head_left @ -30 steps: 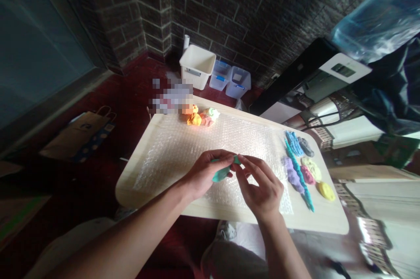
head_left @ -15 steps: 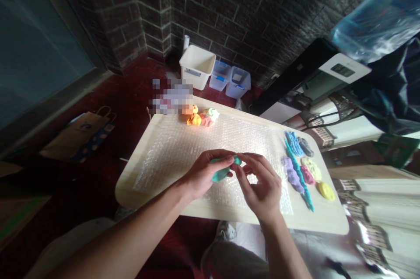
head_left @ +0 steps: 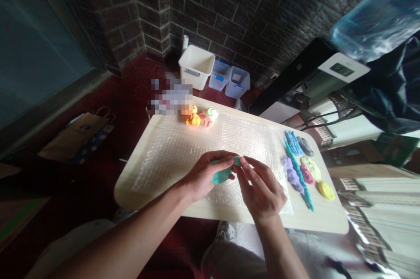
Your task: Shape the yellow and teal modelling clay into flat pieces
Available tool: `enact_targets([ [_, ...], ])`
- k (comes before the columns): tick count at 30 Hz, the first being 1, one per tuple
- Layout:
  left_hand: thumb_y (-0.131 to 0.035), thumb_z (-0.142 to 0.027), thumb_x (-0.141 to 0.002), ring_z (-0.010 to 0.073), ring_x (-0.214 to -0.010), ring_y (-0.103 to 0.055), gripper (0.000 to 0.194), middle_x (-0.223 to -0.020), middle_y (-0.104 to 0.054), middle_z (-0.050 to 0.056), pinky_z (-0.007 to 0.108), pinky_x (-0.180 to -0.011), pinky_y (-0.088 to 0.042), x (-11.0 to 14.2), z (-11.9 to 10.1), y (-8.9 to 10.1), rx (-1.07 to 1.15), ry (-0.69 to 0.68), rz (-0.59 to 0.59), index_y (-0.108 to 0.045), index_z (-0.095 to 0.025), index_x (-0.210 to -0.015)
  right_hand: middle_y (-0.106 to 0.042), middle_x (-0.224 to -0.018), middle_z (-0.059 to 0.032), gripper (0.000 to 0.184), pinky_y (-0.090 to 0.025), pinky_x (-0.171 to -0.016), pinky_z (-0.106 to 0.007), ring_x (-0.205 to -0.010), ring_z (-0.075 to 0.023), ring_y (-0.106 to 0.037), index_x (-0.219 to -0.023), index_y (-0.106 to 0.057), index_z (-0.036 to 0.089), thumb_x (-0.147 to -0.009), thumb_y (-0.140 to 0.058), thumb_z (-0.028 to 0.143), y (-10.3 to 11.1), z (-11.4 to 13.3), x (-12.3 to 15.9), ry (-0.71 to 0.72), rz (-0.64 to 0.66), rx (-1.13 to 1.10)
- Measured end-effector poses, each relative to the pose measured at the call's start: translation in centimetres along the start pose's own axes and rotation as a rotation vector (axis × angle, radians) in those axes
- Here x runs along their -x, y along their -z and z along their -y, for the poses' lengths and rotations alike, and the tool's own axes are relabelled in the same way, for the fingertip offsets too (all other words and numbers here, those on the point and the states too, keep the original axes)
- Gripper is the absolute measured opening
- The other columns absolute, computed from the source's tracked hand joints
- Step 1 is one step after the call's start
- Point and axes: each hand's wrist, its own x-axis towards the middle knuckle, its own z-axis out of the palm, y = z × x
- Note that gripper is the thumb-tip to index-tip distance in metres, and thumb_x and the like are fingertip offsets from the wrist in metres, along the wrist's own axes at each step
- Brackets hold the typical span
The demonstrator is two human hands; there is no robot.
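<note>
A piece of green modelling clay (head_left: 222, 176) is held above the bubble wrap, between both hands. My left hand (head_left: 205, 173) is closed around its wider part, thumb lying along the top. At the clay's right end, my right hand (head_left: 262, 187) pinches a small bit between thumb and fingertips. Part of the clay is hidden behind the left fingers. Under the hands lies the sheet of bubble wrap (head_left: 177, 152). To the right, a twisted teal clay strip (head_left: 299, 174) rests beside a purple clay lump (head_left: 292, 175).
On the table's (head_left: 331, 222) right are blue clay (head_left: 294, 143), grey clay (head_left: 305, 146), pink clay (head_left: 307, 175) and yellow clay (head_left: 326, 190). Orange clay (head_left: 193, 120) sits at the far left. Beyond stand a white bin (head_left: 196, 67) and two clear boxes (head_left: 238, 82).
My right hand has turned slightly, its fingers drawing closer together on the end of the green clay. My left hand stays nearly still around the clay.
</note>
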Motion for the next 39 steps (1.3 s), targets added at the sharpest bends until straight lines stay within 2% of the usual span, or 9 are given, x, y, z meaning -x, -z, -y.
enact_targets([
  [5, -0.091, -0.033, -0.079, 0.0170, -0.080, -0.067, 0.025, -0.092, -0.077, 0.008, 0.030, -0.073, -0.052, 0.1, 0.0, 0.1, 0.019, -0.001, -0.025, -0.084, -0.016, -0.095, -0.080, -0.111, -0.0069, 0.058, -0.065, -0.063, -0.029, -0.081, -0.0181, -0.079, -0.147, -0.064, 0.036, -0.096, -0.076, 0.011, -0.2, 0.0, -0.2, -0.010, 0.055, -0.045],
  [9, -0.091, -0.033, -0.079, 0.0169, -0.082, -0.069, 0.025, -0.096, -0.077, 0.008, 0.030, -0.076, -0.053, 0.0, -0.2, 0.2, 0.016, -0.010, 0.002, -0.085, -0.016, -0.097, -0.076, -0.108, -0.0069, 0.040, -0.064, -0.061, -0.028, -0.070, -0.0143, -0.072, -0.133, -0.073, 0.030, -0.098, -0.072, 0.011, 0.1, 0.4, -1.1, -0.201, 0.071, -0.268],
  [13, -0.092, -0.031, -0.078, 0.0167, -0.082, -0.068, 0.024, -0.093, -0.077, 0.008, 0.030, -0.077, -0.053, 0.1, -0.3, 0.1, 0.007, -0.008, 0.003, -0.085, -0.015, -0.094, -0.071, -0.112, -0.0081, 0.023, -0.065, -0.061, -0.029, -0.073, -0.0148, -0.071, -0.120, -0.075, 0.024, -0.098, -0.072, 0.019, 0.3, 0.5, -1.5, -0.407, 0.198, -0.516],
  [19, -0.090, -0.032, -0.079, 0.0160, -0.073, -0.066, 0.020, -0.084, -0.076, 0.007, 0.030, -0.073, -0.051, 0.0, 0.0, 0.2, 0.003, -0.017, 0.034, -0.084, -0.016, -0.089, -0.065, -0.122, -0.0100, 0.022, -0.065, -0.064, -0.029, -0.078, -0.0144, -0.071, -0.120, -0.069, 0.022, -0.099, -0.072, 0.026, 0.1, 0.1, -1.6, -0.610, 0.280, -0.830],
  [22, -0.092, -0.031, -0.076, 0.0161, -0.074, -0.066, 0.021, -0.084, -0.076, 0.007, 0.030, -0.072, -0.050, 0.0, 0.1, 0.2, 0.006, -0.006, 0.011, -0.083, -0.015, -0.087, -0.067, -0.120, -0.0100, 0.020, -0.064, -0.062, -0.029, -0.074, -0.0138, -0.070, -0.119, -0.068, 0.022, -0.100, -0.070, 0.024, 0.3, 0.1, -1.7, -0.567, 0.298, -0.793],
  [27, -0.088, -0.031, -0.082, 0.0180, -0.082, -0.070, 0.021, -0.092, -0.078, 0.009, 0.029, -0.074, -0.050, 0.0, -0.1, 0.2, 0.003, -0.009, 0.042, -0.085, -0.015, -0.095, -0.072, -0.118, -0.0097, 0.037, -0.062, -0.062, -0.029, -0.072, -0.0131, -0.068, -0.131, -0.072, 0.027, -0.097, -0.072, 0.012, 0.5, 0.2, -1.3, -0.168, 0.170, -0.257],
  [29, -0.089, -0.031, -0.082, 0.0171, -0.081, -0.070, 0.021, -0.092, -0.078, 0.009, 0.028, -0.074, -0.050, 0.0, -0.1, 0.2, 0.015, -0.007, 0.046, -0.085, -0.016, -0.096, -0.073, -0.115, -0.0081, 0.045, -0.061, -0.060, -0.027, -0.070, -0.0119, -0.067, -0.135, -0.072, 0.029, -0.095, -0.074, 0.009, 0.4, 0.2, -1.0, -0.134, 0.132, -0.218],
  [35, -0.088, -0.032, -0.082, 0.0174, -0.075, -0.068, 0.021, -0.085, -0.077, 0.008, 0.031, -0.074, -0.051, 0.0, -0.4, 0.1, 0.035, -0.049, 0.085, -0.085, -0.016, -0.095, -0.069, -0.114, -0.0051, 0.029, -0.061, -0.060, -0.026, -0.073, -0.0117, -0.068, -0.122, -0.079, 0.032, -0.097, -0.075, 0.018, -0.5, 0.7, -1.0, -0.601, 0.132, -0.747],
  [39, -0.087, -0.031, -0.083, 0.0169, -0.071, -0.066, 0.018, -0.078, -0.074, 0.007, 0.031, -0.072, -0.050, 0.1, -0.6, -0.1, 0.047, -0.061, 0.121, -0.085, -0.016, -0.094, -0.069, -0.117, -0.0060, 0.025, -0.060, -0.055, -0.026, -0.071, -0.0118, -0.068, -0.118, -0.079, 0.031, -0.096, -0.077, 0.020, -0.8, 0.9, -1.1, -0.678, 0.150, -0.885],
])
